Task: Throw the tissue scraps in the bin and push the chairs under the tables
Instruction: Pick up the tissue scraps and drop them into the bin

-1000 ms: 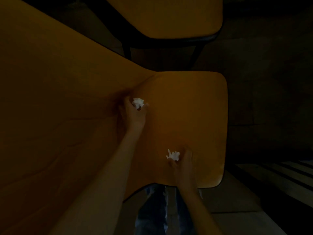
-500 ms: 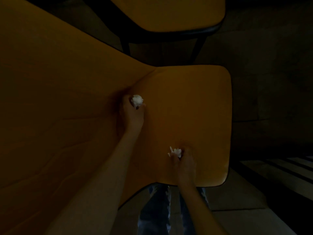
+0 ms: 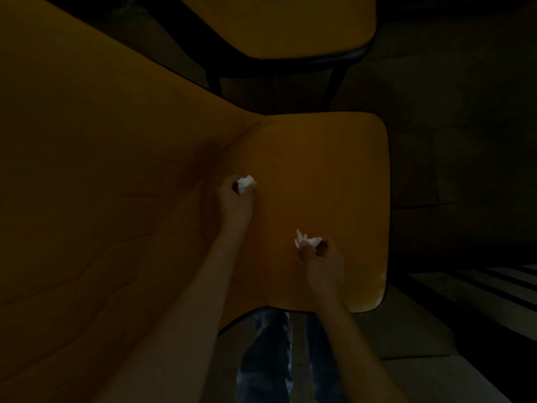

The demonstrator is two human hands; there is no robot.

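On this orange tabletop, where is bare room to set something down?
Bare patches on the orange table: between the left hand and the far edge, and between the right hand and the right edge. The big left panel also looks bare. Crowded only where both hands clutch tissue scraps.

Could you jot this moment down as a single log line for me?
left hand: holds tissue scrap | right hand: holds tissue scrap | both over orange table | bin: not visible
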